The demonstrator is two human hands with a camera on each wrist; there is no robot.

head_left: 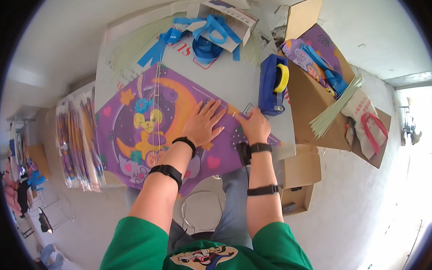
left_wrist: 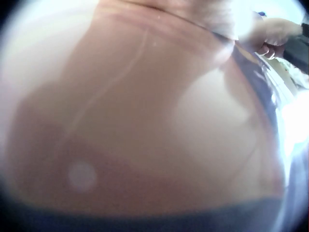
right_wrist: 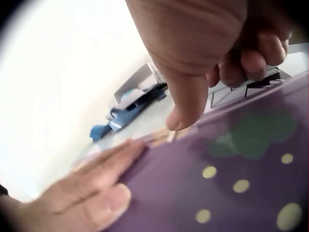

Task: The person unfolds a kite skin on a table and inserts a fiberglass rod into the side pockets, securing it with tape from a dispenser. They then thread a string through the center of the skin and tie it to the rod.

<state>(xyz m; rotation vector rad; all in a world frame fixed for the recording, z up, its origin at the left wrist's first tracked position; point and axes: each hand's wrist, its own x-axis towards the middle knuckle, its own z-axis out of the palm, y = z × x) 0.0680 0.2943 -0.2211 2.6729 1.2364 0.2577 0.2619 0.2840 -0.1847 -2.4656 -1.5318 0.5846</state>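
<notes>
Broadly, the table (head_left: 227,78) carries everything in reach, and the kite (head_left: 150,123) lies flat across its near half, printed face up, with its right corner running under my hands. Spread out like this, its whole edge can be got at, which I judge to be the reason for the layout.

At the table's right end stands an open box (head_left: 312,114) with a bundle of thin rods (head_left: 335,107) leaning out of it. A stack of bagged kites (head_left: 78,139) sits to my left, off the table. Blue ribbon (head_left: 207,37) is heaped at the far side. The dispenser (head_left: 273,84) stands just beyond my right hand, near enough to reach without leaning.

My left hand (head_left: 202,124) lies palm down on the kite, fingers (right_wrist: 96,188) straight and spread, gripping nothing. By my reading, the flat pressure pins the sheet so that it cannot slide or wrinkle.

My right hand (head_left: 254,128) sits just beside it at the kite's upper edge. Its fingers are curled in toward the palm, and the thumb (right_wrist: 186,108) points down, tip pressed on a small tan strip right at the purple edge. Whether the curled fingers enclose anything I cannot tell. The left wrist view is mostly blur, showing only the sheet close up and the right hand's knuckles.
</notes>
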